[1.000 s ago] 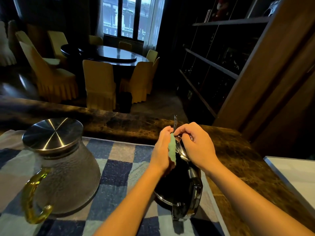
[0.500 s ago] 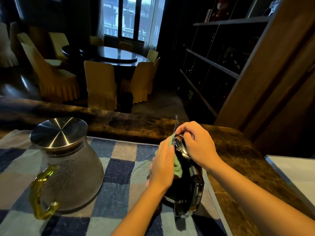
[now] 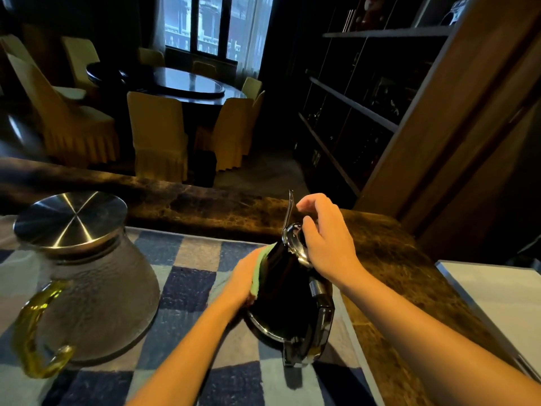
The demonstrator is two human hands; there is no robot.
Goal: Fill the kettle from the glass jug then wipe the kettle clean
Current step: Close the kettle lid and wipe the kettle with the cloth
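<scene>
A black kettle (image 3: 285, 300) with a chrome lid and a thin upright spout stands on the checked cloth (image 3: 187, 282), right of centre. My left hand (image 3: 247, 276) presses a green wiping cloth (image 3: 260, 269) flat against the kettle's left side. My right hand (image 3: 325, 244) rests on top of the kettle, fingers curled over its chrome lid. The glass jug (image 3: 96, 285), with a steel lid and a yellow-green handle, stands to the left on the same cloth, apart from both hands.
The dark marble counter (image 3: 392, 276) runs behind and to the right of the cloth. A pale board (image 3: 503, 300) lies at the far right edge. Beyond the counter are a round dining table (image 3: 181, 83), yellow-covered chairs and dark shelving.
My left hand has slid the green cloth down from near the lid to the kettle's left side. My right hand has stayed on the lid, and its fingers have loosened slightly.
</scene>
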